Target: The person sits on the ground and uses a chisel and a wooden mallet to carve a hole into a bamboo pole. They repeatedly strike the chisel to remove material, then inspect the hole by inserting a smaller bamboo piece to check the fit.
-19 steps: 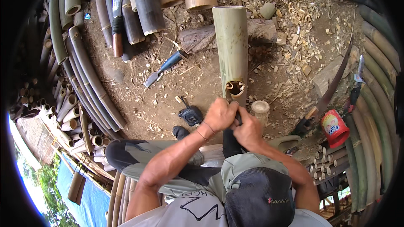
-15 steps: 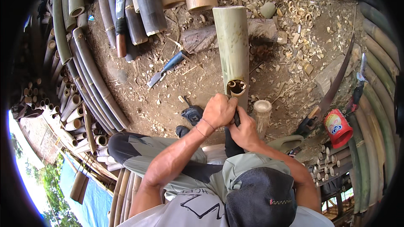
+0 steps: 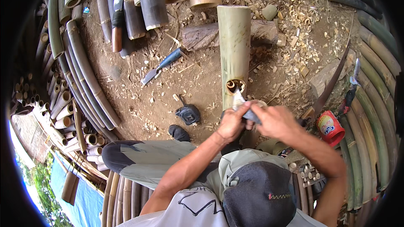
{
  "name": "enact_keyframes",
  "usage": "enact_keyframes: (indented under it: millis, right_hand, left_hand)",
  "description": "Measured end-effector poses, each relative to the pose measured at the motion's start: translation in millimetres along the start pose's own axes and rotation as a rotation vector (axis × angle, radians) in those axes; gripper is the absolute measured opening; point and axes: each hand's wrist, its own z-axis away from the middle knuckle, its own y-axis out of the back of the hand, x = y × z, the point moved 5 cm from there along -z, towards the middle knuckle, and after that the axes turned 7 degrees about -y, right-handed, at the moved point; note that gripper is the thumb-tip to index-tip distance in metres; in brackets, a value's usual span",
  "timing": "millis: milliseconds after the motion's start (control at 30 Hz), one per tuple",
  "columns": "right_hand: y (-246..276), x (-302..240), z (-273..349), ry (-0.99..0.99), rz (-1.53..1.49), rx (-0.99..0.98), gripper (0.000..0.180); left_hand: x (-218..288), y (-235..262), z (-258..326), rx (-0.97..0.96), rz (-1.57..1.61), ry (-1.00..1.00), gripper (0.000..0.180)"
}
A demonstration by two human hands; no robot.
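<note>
A pale green bamboo tube lies lengthwise in front of me, with a hole cut in its near part and curled shavings in it. My right hand, smeared by motion, is closed around a knife whose bright blade points up to the near rim of the hole. My left hand is closed beside it, its thumb pressed against the blurred blade. The knife's handle is mostly hidden by my fingers.
A blue-handled chisel and a black tape measure lie on the dirt left of the tube. A wooden log crosses under it. Rightward are a saw, a red container and bamboo poles; more bamboo lies leftward.
My right hand has swung up and to the right, its elbow moving outward. The knife's blade now shows between my hands at the hole; before, mainly a dark handle was visible.
</note>
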Motion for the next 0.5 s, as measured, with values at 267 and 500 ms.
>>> enact_keyframes:
  millis: [267, 500]
  right_hand:
    - [-40, -42, -4, 0.028, -0.700, 0.316, 0.052]
    - [55, -17, 5, 0.229, 0.272, 0.090, 0.031]
  left_hand:
    - [53, 25, 17, 0.217, -0.717, -0.132, 0.035]
    - [-12, -39, -7, -0.170, 0.583, 0.059, 0.048]
